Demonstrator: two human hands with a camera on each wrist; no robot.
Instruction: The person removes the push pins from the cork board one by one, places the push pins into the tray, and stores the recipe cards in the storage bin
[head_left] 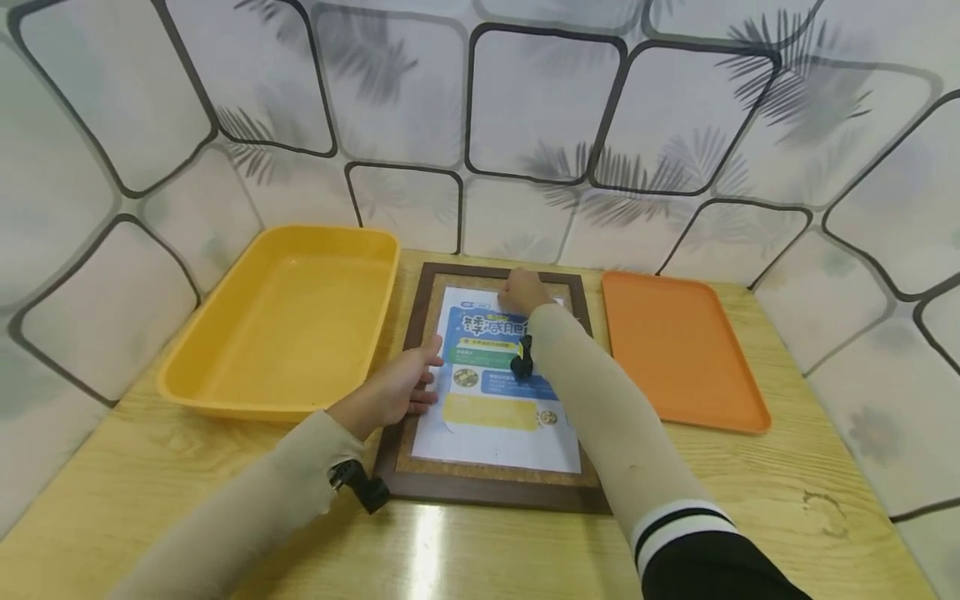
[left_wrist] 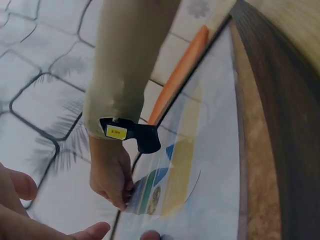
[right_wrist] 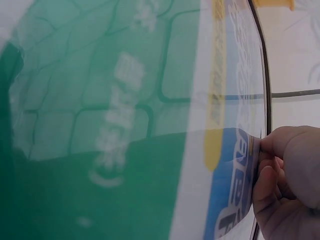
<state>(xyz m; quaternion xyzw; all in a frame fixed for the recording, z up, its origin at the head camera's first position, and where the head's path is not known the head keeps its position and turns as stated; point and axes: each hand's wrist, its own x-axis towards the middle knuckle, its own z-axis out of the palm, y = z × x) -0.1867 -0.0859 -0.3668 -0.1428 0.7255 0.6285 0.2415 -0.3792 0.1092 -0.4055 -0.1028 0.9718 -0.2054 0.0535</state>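
A glossy printed poster point(head_left: 495, 450) lies on a cork board point(head_left: 426, 400) with a dark brown frame point(head_left: 495, 493). My right hand point(head_left: 525, 292) is at the poster's upper edge. Its thumb and curled fingers appear to pinch the edge there in the right wrist view, where the hand point(right_wrist: 292, 185) shows at the right; whether a small item sits between the fingertips is hidden. Along the poster's left side rests my left hand point(head_left: 401, 385), fingers spread and fairly straight, fingertips near the sheet's margin. Parts of this left hand point(left_wrist: 20, 215) show at the lower left of its wrist view.
To the left stands a deep yellow tray point(head_left: 300, 333), close beside the frame. A flat orange tray point(head_left: 682, 350) lies on the right. Everything rests on a wooden table point(head_left: 757, 492), with a tile-patterned wall point(head_left: 540, 108) behind.
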